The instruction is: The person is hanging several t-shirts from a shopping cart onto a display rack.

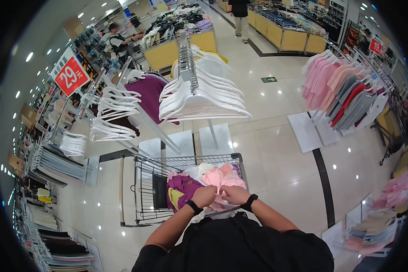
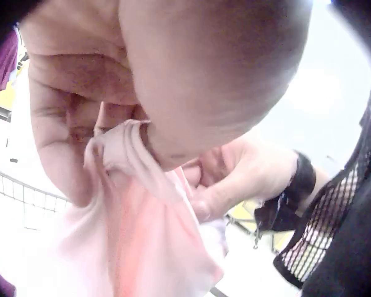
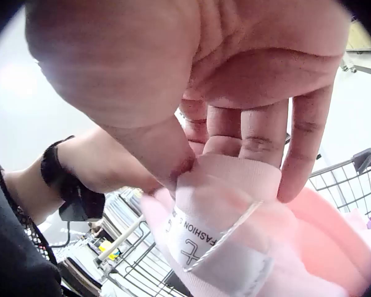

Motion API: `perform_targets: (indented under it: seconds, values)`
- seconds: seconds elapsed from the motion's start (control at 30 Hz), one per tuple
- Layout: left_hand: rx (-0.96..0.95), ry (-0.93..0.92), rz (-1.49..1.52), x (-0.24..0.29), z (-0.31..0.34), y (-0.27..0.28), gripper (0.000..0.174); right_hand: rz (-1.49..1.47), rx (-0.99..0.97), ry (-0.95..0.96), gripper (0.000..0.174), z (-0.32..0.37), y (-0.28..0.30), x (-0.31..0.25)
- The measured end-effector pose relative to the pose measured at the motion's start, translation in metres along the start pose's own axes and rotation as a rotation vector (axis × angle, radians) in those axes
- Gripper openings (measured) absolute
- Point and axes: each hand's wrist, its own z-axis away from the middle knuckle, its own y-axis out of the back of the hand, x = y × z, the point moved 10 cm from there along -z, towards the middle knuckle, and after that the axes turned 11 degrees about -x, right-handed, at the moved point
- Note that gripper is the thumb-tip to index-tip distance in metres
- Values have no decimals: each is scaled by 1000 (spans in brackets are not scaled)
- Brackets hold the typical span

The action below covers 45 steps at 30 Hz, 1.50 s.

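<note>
Both hands hold a pink garment [image 1: 223, 176] over the shopping cart [image 1: 143, 199]. My left hand [image 1: 204, 196] pinches its edge between thumb and curled fingers; the left wrist view shows the folded cloth gripped there. In the right wrist view my right hand [image 3: 235, 117] grips the garment's ribbed neckband [image 3: 235, 176], thumb in front and fingers behind. A white label [image 3: 198, 238] with dark printing and a thin white cord [image 3: 232, 232] show just below the band. Beside the pink cloth in the cart lie a purple garment [image 1: 182, 187] and a yellow-green piece [image 1: 177, 197].
Ahead of the cart stands a rack of white hangers [image 1: 204, 102]. A red price sign [image 1: 69, 77] rises at the left above more hangers [image 1: 118, 106]. To the right is a rack of pink and grey clothes [image 1: 344, 86]. A person [image 1: 239, 18] stands in the far aisle.
</note>
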Motion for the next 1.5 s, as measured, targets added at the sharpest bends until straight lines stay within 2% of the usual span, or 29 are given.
perform_targets:
  seconds: [0.03,0.1,0.17,0.23,0.3,0.37,0.43,0.47,0.5,0.57,0.63,0.7,0.73,0.77,0.83,0.87,0.93,0.97,1.07,1.1,1.17,1.2,1.23,1.27,1.3,1.37,1.4,1.43,1.5]
  values:
    - [-2,-10,-6,6,4,12,20,13,20,-105,30,5,6,7]
    - [157,-170,175,27,21,51,16,-29,113,-100,29,7,13,21]
    - [174,-217,226,35,30,71,14,31,239,-162,25,15,36,23]
    - [359,-348,264,45,44,108,15,21,333,-166,24,22,58,15]
    - [444,-327,264,35,48,126,14,-24,361,-224,30,32,74,9]
    - [560,-360,266,23,59,155,11,-87,358,-190,32,26,75,7]
    - [859,-403,244,17,87,193,10,-307,347,-35,30,19,72,10]
    - [964,-376,260,8,104,213,12,-279,414,-25,20,16,75,3]
    - [1069,-351,266,5,120,231,14,-270,391,-23,20,13,78,-3]
    - [1150,-317,259,-8,131,250,17,-36,583,-125,13,23,105,-21]
    - [1152,-301,240,-18,129,257,16,-20,634,-145,11,17,118,-27]
    - [1089,-291,335,-22,119,259,17,16,877,46,15,20,139,-36]
    - [1024,-245,420,-25,112,255,16,-146,787,137,16,9,143,-41]
    - [1019,-240,425,-21,108,255,16,-150,782,132,16,1,144,-50]
    - [987,-279,672,-18,95,250,16,-200,767,320,18,-11,145,-100]
    - [966,-321,743,-13,90,249,15,-201,764,313,18,-15,146,-109]
    - [969,-309,724,-7,93,253,16,-124,627,90,17,-35,139,-107]
    - [975,-299,698,-6,94,254,17,-125,623,85,17,-40,139,-98]
    - [1086,-226,547,-27,116,271,21,71,714,-157,20,-36,141,-49]
    - [1123,-197,484,-35,125,279,21,-10,761,-165,18,-25,141,-32]
    - [1080,-139,488,-63,124,276,24,72,906,-165,18,-2,146,-8]
    - [1064,-102,311,-68,118,272,25,72,910,-161,18,5,155,-10]
    - [1039,-69,134,-69,110,269,27,-20,834,-310,17,14,162,-4]
    - [1001,-64,39,-71,102,263,39,-113,752,-455,16,19,164,8]
    - [998,-74,34,-68,99,267,39,-119,762,-458,16,20,170,16]
    - [1134,-125,-81,-51,99,286,48,-895,675,-186,19,0,162,44]
    - [1139,-130,-82,-56,87,294,60,-980,774,-167,26,2,171,28]
    - [1140,-139,-79,-60,75,305,60,-977,783,-168,26,-3,177,20]
    - [1191,-118,-5,-75,55,325,56,-1281,829,146,32,-15,193,3]
